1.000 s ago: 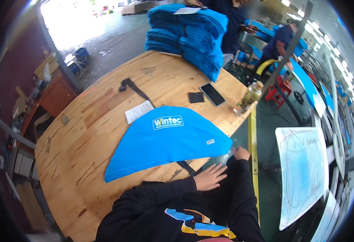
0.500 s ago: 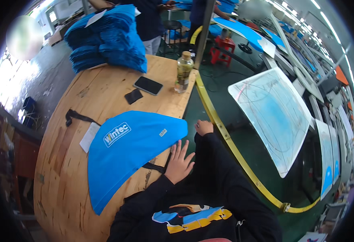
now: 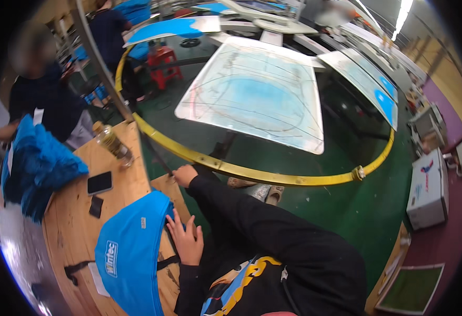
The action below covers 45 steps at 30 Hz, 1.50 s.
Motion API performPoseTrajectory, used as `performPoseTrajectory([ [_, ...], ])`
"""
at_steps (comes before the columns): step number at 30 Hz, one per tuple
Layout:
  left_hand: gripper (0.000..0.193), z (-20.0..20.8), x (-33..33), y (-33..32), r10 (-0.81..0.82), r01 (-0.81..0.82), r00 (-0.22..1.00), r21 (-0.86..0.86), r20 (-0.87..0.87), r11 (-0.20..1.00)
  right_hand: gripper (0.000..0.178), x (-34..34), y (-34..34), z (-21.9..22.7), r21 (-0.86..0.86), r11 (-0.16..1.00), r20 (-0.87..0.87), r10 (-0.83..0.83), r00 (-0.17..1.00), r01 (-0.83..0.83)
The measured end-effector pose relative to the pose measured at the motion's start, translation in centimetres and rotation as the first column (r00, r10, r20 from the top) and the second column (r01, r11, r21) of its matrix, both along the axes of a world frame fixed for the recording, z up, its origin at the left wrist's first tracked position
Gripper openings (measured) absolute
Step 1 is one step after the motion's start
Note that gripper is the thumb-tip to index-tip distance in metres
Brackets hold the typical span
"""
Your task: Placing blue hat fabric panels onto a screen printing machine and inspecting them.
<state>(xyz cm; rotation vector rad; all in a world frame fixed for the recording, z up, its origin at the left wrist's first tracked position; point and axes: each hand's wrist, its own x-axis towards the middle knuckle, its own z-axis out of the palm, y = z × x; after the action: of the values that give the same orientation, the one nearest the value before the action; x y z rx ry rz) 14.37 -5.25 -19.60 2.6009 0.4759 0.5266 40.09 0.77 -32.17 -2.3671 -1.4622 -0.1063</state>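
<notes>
A curved blue cloth piece (image 3: 131, 253) with a white printed label lies on the wooden table (image 3: 70, 231), with black straps (image 3: 78, 267) sticking out from it. My left hand (image 3: 188, 243) is open beside its right edge, fingers spread, the fingertips close to or touching the cloth. Beyond it my right hand (image 3: 185, 175) is closed, fingers curled, near the table's corner edge. Whether those fingers grip anything is hidden. A white paper slip (image 3: 99, 279) pokes out from under the cloth.
A phone (image 3: 100, 183), a small black square (image 3: 96, 207), a bottle (image 3: 113, 144) and stacked blue cloth (image 3: 41, 163) are on the table. A yellow curved rail (image 3: 241, 169) runs in front of a white printing board (image 3: 257, 95). A person (image 3: 44, 105) stands at left; a box (image 3: 427, 188) is at right.
My view has swung to the right, so the table and cloth now sit further left. Both hands keep nearly the same poses beside the cloth; the left stays spread, the right stays curled.
</notes>
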Motion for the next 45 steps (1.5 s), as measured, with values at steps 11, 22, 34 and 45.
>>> performPoseTrajectory([
  [11,0.03,0.7,0.5,-0.9,-0.12,0.118,0.993,-0.141,-0.006,0.983,0.015,-0.2,-0.8,0.1,0.062,0.998,-0.058,0.023,0.998,-0.02],
  [22,0.089,27.7,3.1,-11.2,-0.074,0.532,0.318,-0.243,0.945,-0.811,0.015,-0.8,-2.3,-0.3,0.138,0.979,0.087,0.138,0.987,-0.149],
  [34,0.097,25.3,3.5,-16.9,0.392,0.375,0.172,0.308,0.904,-0.875,0.015,-6.0,-9.2,6.2,0.563,0.825,-0.422,0.344,0.839,-0.055],
  [45,0.082,24.6,8.1,-18.4,0.461,0.551,0.193,0.293,0.866,-0.781,0.015,5.7,-28.6,16.1,0.565,0.664,-0.331,-0.362,0.871,0.49],
])
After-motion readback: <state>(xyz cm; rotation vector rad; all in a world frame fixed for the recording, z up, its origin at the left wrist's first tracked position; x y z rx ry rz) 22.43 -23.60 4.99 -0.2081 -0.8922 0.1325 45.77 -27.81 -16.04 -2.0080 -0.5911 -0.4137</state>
